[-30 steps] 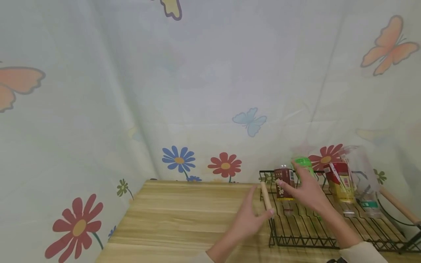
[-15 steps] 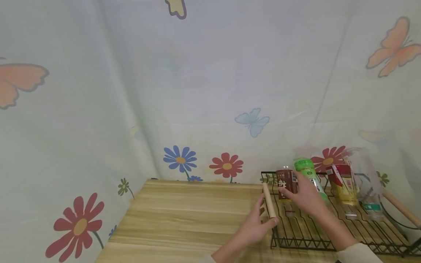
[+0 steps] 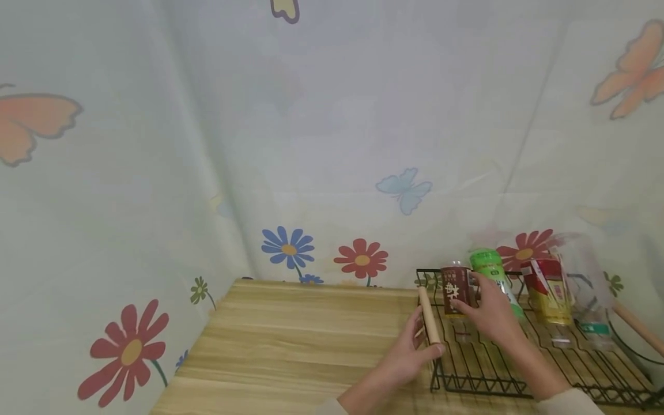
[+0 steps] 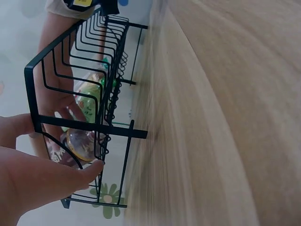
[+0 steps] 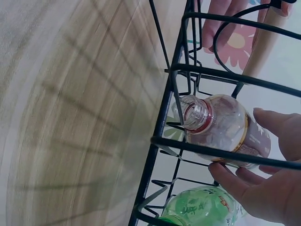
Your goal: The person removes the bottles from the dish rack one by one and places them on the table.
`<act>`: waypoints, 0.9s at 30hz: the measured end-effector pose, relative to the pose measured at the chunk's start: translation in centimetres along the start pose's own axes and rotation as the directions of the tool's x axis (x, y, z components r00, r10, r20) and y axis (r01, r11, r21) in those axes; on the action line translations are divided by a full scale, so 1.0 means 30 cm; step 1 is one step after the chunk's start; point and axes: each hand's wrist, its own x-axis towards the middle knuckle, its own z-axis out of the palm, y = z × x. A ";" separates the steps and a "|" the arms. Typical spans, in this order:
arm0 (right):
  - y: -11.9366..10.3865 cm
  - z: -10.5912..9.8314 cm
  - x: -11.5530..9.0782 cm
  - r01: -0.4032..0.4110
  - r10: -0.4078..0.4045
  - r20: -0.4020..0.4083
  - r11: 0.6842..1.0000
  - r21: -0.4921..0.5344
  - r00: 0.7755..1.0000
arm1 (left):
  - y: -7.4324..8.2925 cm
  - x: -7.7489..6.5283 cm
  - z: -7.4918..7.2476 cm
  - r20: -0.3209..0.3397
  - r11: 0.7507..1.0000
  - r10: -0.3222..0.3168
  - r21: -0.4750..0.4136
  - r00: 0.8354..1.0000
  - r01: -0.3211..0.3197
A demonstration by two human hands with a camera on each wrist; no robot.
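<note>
A clear bottle with a dark brown-red label (image 3: 451,288) stands neck down in the black wire rack (image 3: 490,381). My right hand (image 3: 493,311) holds it, thumb on the near side and fingers round the far side. Its uncapped, threaded neck shows between the wires in the right wrist view, where the bottle (image 5: 218,125) lies against my fingertips (image 5: 228,181). At the rack's left end, my left hand (image 3: 407,353) grips the wooden handle (image 3: 429,317), thumb near its front end. The left wrist view shows that thumb (image 4: 87,173) against the wire.
Right of the held bottle, a green-topped bottle (image 3: 487,262) leans in the rack. Farther along are a red-and-yellow labelled bottle (image 3: 552,291) and a large clear bottle (image 3: 586,282). A second wooden handle (image 3: 638,325) is at the right end. The wooden tabletop (image 3: 290,328) extends leftward.
My right fingers have come down from beside the green-topped bottle and closed round the brown-red labelled one. My left hand has moved in and closed on the handle. The view has shifted slightly.
</note>
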 end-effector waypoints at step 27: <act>0.014 0.018 0.007 -0.124 0.124 0.133 0.992 -0.004 0.983 | 0.001 0.005 -0.003 -0.012 1.000 0.005 0.016 1.000 -0.005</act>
